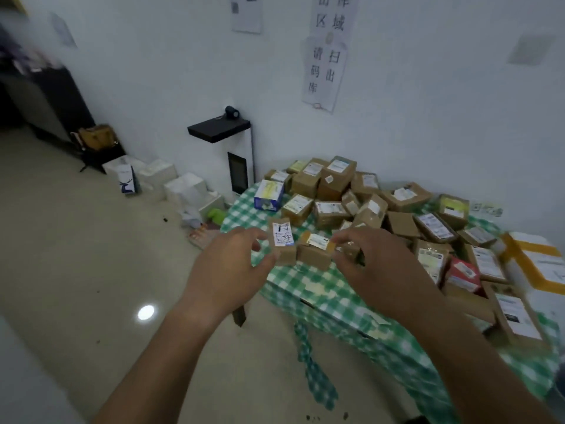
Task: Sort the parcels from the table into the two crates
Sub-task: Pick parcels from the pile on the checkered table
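Note:
A table under a green-and-white checked cloth (308, 286) carries several brown cardboard parcels with white labels (336, 179). Near its left front corner, my left hand (226, 267) pinches a small brown parcel with a scribbled white label (282, 240), held upright. Beside it my right hand (379, 267) grips a second small brown parcel (315, 250) by its right end. The two parcels almost touch. No crate is in view.
A blue-and-white carton (269, 195) lies at the pile's left edge. Larger parcels, a red one (463, 273) and a white box with yellow tape (538, 261) crowd the right. White foam boxes (183, 185) and a black-topped stand (220, 130) line the wall. Open floor lies left.

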Demonstrator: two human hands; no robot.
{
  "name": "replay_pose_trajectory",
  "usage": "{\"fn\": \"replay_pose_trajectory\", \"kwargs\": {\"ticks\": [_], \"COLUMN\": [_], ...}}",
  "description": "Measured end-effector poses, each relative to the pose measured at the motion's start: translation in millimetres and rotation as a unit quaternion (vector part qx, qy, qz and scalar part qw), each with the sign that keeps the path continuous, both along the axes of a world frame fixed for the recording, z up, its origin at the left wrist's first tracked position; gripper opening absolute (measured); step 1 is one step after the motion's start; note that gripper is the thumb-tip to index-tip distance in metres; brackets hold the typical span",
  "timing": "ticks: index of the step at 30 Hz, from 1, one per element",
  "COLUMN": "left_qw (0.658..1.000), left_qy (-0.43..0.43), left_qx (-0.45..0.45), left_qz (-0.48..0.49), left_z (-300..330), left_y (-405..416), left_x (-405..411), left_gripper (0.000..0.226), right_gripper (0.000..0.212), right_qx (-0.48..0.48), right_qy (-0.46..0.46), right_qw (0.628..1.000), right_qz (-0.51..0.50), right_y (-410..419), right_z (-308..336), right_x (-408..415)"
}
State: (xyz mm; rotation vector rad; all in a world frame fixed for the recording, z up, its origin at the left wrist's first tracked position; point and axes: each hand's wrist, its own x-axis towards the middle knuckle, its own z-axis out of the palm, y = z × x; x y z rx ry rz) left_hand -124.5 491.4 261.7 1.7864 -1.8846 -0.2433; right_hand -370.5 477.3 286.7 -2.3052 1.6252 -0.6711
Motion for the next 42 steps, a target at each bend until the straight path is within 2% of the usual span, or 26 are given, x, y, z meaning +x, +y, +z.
{"fn": "replay_pose_trajectory", "kwargs": {"ticks": [7, 14, 18, 25, 32, 37, 40, 42], "left_qw": [0.998, 0.995, 0.994, 0.989, 0.983, 0.977, 0.966, 0.954], "left_qy": [0.026, 0.044, 0.012, -0.039, -0.035, -0.012, 0.027, 0.049], "left_qx": [0.011, 0.074, 0.101, 0.138, 0.175, 0.212, 0.255, 0.294], "left_qz": [0.048, 0.044, 0.034, 0.027, 0.039, 0.037, 0.028, 0.018], "left_z": [-15, -59, -80, -86, -115, -170, -211, -238], "left_y": [-42, -117, -184, -309, -395, -470, -519, -549], "left_x": [75, 73, 56, 40, 86, 140, 169, 182], "left_gripper": [0.043, 0.041, 0.040, 0.033, 0.030, 0.031, 0.034, 0.038], "right_gripper": [0.032, 0.029, 0.031, 0.029, 0.031, 0.031, 0.013, 0.019], "right_qx": [0.011, 0.065, 0.079, 0.086, 0.122, 0.164, 0.196, 0.207], "right_qy": [0.042, 0.028, 0.014, -0.025, -0.016, 0.011, 0.004, -0.006], "right_qw": [0.998, 0.997, 0.996, 0.995, 0.992, 0.985, 0.977, 0.974], "right_qz": [0.036, -0.008, -0.040, -0.042, -0.034, -0.056, -0.084, -0.095], "right_y": [-61, -121, -174, -276, -355, -414, -444, -462], "right_z": [-4, -34, -60, -84, -91, -109, -122, -124], "right_x": [70, 38, 11, -8, 35, 88, 130, 155]}}
